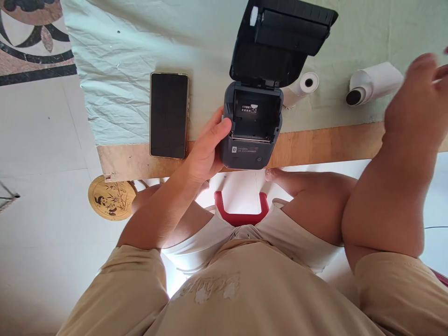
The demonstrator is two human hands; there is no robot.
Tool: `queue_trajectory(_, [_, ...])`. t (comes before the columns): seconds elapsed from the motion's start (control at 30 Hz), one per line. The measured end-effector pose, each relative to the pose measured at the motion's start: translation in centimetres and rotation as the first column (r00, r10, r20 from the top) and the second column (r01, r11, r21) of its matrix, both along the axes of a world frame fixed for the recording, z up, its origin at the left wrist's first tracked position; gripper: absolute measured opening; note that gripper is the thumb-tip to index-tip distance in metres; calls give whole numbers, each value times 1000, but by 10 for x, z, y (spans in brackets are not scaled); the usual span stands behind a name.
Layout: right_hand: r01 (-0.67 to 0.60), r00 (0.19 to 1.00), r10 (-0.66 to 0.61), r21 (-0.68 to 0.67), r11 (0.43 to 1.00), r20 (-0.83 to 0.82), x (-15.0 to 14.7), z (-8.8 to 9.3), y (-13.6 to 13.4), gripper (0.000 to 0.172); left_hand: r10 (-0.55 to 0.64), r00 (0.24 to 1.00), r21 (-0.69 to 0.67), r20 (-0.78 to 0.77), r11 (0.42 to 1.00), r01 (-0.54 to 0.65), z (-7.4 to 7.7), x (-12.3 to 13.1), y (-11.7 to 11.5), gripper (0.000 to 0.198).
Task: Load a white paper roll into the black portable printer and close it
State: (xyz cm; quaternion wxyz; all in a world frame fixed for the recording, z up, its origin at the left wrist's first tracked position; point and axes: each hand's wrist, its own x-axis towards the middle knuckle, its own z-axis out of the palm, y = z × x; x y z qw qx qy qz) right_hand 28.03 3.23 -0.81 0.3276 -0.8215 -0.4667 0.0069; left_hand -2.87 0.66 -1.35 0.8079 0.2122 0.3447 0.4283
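A dark portable label printer [241, 161] is gripped on its left side by my left hand [210, 144], thumb on top of the edge. Its black lid [268, 56] is raised, and the paper compartment [257, 119] holds no roll. Just right of the printer lies a small white paper roll [297, 88], partly hidden behind it. A larger white roll [380, 83] with a dark end lies further right. My right hand [420, 98] is beside that larger roll at the right edge of the view. Its thumb and fingers look apart; some fingertips are cut off.
A smartphone [169, 114] with a dark screen lies left of the printer, partly on the pale green cloth [115, 88]. The wooden table edge [322, 142] runs in front of me. Below it are a round panda-patterned stool [108, 198] and a red seat edge [241, 219].
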Motion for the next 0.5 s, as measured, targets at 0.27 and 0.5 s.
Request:
queue_trajectory(0.27, [167,978,-104,-381,909,181,-23,2,-6,50,-27,1000,96,-6,995,27,-3,2,1,17])
queue_trajectory(0.5, [-75,997,66,-270,960,-42,-26,9,-16,75,-47,996,114,-73,992,55,-4,1,2,23])
